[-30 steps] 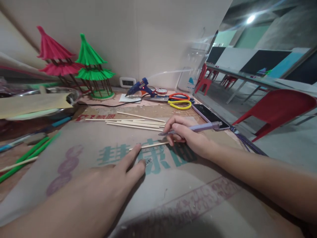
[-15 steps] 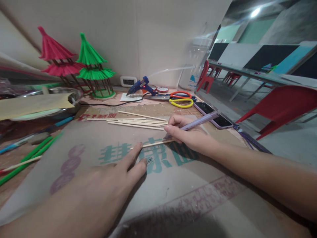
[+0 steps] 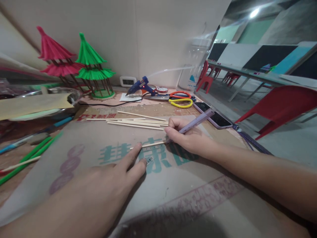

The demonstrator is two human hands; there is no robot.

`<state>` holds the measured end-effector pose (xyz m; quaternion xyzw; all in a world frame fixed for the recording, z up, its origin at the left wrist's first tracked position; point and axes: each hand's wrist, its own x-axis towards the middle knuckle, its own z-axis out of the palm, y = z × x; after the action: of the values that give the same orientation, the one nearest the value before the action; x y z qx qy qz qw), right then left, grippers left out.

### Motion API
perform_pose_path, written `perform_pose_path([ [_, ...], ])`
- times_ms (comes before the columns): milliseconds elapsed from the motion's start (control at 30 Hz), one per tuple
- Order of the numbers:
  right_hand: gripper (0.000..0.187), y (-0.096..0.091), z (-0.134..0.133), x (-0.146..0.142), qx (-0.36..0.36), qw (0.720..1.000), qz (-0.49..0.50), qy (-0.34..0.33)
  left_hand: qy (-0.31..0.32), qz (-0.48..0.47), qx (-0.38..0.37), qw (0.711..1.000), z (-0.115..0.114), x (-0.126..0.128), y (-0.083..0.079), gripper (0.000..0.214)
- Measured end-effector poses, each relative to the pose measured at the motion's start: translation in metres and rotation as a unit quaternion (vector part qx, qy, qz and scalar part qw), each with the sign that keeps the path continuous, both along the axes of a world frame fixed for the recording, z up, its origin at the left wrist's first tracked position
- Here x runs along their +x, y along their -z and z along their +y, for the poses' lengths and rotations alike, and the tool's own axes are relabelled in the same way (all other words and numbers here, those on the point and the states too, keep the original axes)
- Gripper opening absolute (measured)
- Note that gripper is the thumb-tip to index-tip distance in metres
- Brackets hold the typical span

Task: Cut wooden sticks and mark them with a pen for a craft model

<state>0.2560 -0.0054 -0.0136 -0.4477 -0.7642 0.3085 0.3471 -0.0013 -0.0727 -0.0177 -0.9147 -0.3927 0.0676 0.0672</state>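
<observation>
My left hand (image 3: 116, 175) lies flat on the printed cardboard (image 3: 173, 195), its fingertips pressing one end of a thin wooden stick (image 3: 148, 144) and a clear ruler (image 3: 151, 155) beside it. My right hand (image 3: 188, 135) grips a lilac pen (image 3: 196, 120) in a writing hold, with the tip down at the stick's other end. A row of several more wooden sticks (image 3: 138, 123) lies just beyond the right hand.
A blue glue gun (image 3: 140, 86), scissors with red and yellow handles (image 3: 179, 99) and a phone (image 3: 213, 115) lie at the back right. Pink (image 3: 55, 56) and green (image 3: 92, 62) paper pagodas stand at the back left. Green sticks (image 3: 29, 155) lie left. Red chairs (image 3: 279, 105) stand beyond the table's right edge.
My right hand has tilted the pen up from lying nearly flat to a steep writing angle and brought its tip to the stick's end. The left hand has stayed put.
</observation>
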Motion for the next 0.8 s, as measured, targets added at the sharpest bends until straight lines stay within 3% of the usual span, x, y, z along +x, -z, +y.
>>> perform_pose_path([
  [300, 0.024, -0.001, 0.0, -0.001, 0.017, 1.0, 0.0, -0.017, -0.015, -0.043, -0.019, 0.999, -0.001, -0.007, 0.01, 0.06],
  [567, 0.025, 0.0, 0.001, -0.001, 0.023, 0.999, -0.006, -0.025, -0.009, -0.015, -0.017, 1.0, 0.001, 0.0, 0.003, 0.064],
  [800, 0.027, 0.0, 0.0, -0.001, 0.023, 0.999, -0.001, -0.03, -0.026, -0.05, -0.034, 0.998, 0.0, -0.008, 0.01, 0.073],
])
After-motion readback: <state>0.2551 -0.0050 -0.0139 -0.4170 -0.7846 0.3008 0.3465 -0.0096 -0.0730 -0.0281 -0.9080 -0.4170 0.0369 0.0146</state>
